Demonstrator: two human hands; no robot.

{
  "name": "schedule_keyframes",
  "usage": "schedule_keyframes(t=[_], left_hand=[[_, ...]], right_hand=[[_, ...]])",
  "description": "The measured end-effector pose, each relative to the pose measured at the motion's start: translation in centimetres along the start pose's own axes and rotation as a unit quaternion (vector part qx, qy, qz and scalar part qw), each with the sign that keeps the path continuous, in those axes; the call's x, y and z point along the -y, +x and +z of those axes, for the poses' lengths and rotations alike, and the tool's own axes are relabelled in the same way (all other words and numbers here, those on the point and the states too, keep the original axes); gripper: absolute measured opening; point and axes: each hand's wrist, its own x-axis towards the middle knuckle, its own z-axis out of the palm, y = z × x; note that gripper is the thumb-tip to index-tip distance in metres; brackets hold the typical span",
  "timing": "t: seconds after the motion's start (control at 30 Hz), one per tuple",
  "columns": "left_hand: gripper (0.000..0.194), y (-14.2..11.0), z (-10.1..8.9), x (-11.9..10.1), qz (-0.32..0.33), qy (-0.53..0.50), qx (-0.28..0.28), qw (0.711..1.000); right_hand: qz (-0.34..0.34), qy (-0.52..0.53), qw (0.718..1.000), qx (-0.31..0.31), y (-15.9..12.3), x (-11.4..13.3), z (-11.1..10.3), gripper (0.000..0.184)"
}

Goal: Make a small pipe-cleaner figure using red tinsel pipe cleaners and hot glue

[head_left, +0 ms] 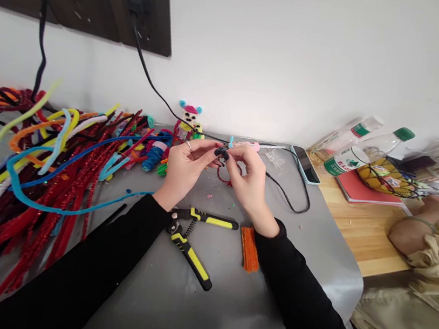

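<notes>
My left hand (184, 168) and my right hand (248, 180) meet above the grey table (168, 299), fingers pinched together on a small pipe-cleaner piece (224, 176) with red and dark parts. A ring shows on my left hand. Just below my wrists lie yellow-and-black pliers (192, 242), handles apart. A short bundle of orange pipe cleaners (249, 249) lies beside my right forearm.
A big pile of coloured pipe cleaners (38, 172) covers the table's left. A small pipe-cleaner figure (188, 122) stands by the wall. A phone (305, 164) on a black cable, two bottles (363, 146) and a red notebook (363, 190) sit right. Another person's arm (422, 236) rests on the wooden table.
</notes>
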Motion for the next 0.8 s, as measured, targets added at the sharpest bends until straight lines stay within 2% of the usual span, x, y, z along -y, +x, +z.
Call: schedule_keyframes(t=[0.17, 0.33, 0.5, 0.73, 0.8], left_hand=[[0.035, 0.0, 0.2, 0.0, -0.008, -0.013, -0.01, 1.0], [0.04, 0.1, 0.1, 0.3, -0.032, -0.027, -0.026, 0.999], [0.045, 0.2, 0.0, 0.6, -0.066, -0.036, -0.023, 0.997], [0.045, 0.6, -0.2, 0.7, -0.086, -0.067, -0.04, 0.993], [0.046, 1.0, -0.6, 0.7, -0.082, -0.083, -0.061, 0.991]], right_hand=[[-0.007, -0.011, 1.0, -0.007, 0.0, 0.1, 0.1, 0.014], [-0.061, -0.06, 0.996, -0.006, 0.0, 0.4, -0.1, 0.016], [-0.085, -0.088, 0.992, -0.002, -0.2, 0.1, -0.2, 0.016], [-0.057, -0.11, 0.992, 0.016, -0.2, -0.4, -0.3, 0.016], [-0.048, -0.12, 0.991, 0.022, -0.2, -0.6, -0.2, 0.024]])
